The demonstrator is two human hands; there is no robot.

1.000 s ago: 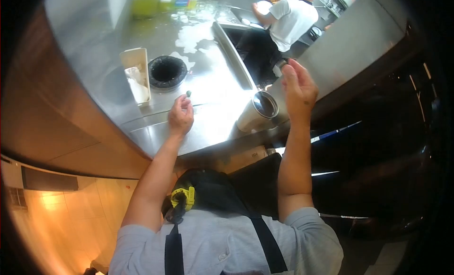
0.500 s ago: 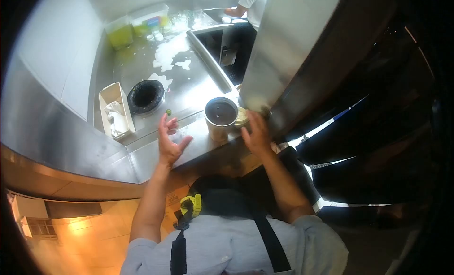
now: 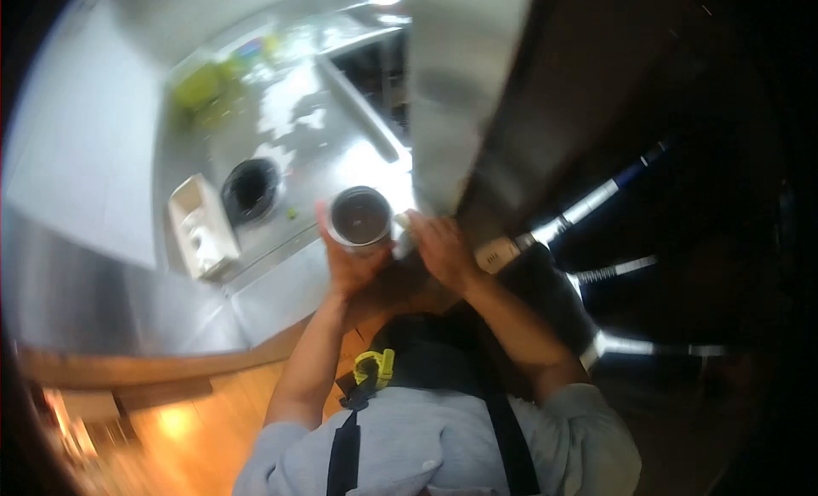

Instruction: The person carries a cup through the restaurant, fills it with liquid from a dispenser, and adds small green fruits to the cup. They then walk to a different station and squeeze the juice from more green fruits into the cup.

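A tall metal canister [image 3: 361,216] with dark contents sits at the counter's near edge, its round mouth facing up. My left hand [image 3: 351,270] is wrapped round its near left side, thumb and fingers closed against the wall. Just right of the canister, my right hand [image 3: 440,247] has its fingers curled over a pale, yellowish round piece [image 3: 403,222], of which only a sliver shows beside the fingertips. Motion smears the view.
On the steel counter [image 3: 281,270], a pale oblong bin [image 3: 203,232] holding white cloth or paper stands left of a black-lined round container [image 3: 253,192]. Yellow-green containers [image 3: 202,89] are at the back. A sink-like recess [image 3: 379,83] lies behind, and a steel post [image 3: 452,95] rises on the right.
My left hand has gone from open beside the canister to closed round it. My right hand's fingers have curled over the pale piece. The whole view has shifted.
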